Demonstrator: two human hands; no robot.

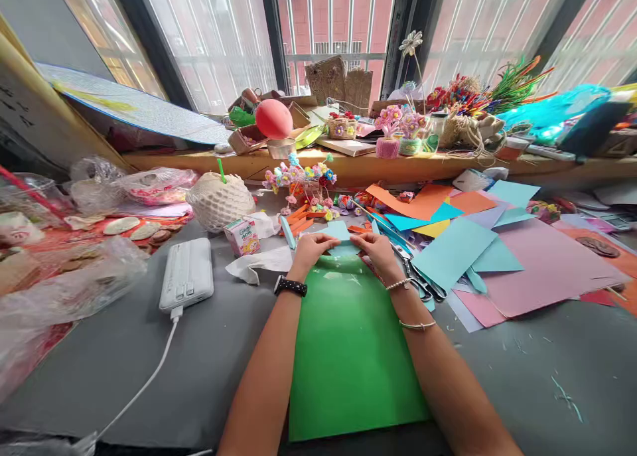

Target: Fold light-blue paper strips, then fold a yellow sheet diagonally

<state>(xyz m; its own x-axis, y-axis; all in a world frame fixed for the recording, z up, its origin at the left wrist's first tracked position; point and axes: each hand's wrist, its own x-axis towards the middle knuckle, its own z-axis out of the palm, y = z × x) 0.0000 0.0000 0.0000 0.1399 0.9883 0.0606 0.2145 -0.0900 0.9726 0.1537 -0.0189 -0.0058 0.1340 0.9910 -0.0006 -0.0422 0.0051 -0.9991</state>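
Observation:
Between my two hands is a small piece of light blue paper [340,235], held above the far end of a green sheet [351,350]. My left hand [314,250] pinches its left side, with thumb and forefinger closed. On the right side, my right hand [375,249] grips it the same way. The fingertips partly cover the paper's edges. Just right of my right hand lie scissors [423,280] with dark handles, partly under blue sheets [454,251].
Pink paper [542,260] and orange paper [415,202] spread to the right. A white power bank [187,275] with a cable, a small pink box [242,236] and a netted round object [221,200] stand left. Paper flowers [301,177] are beyond my hands, before the cluttered sill [199,162].

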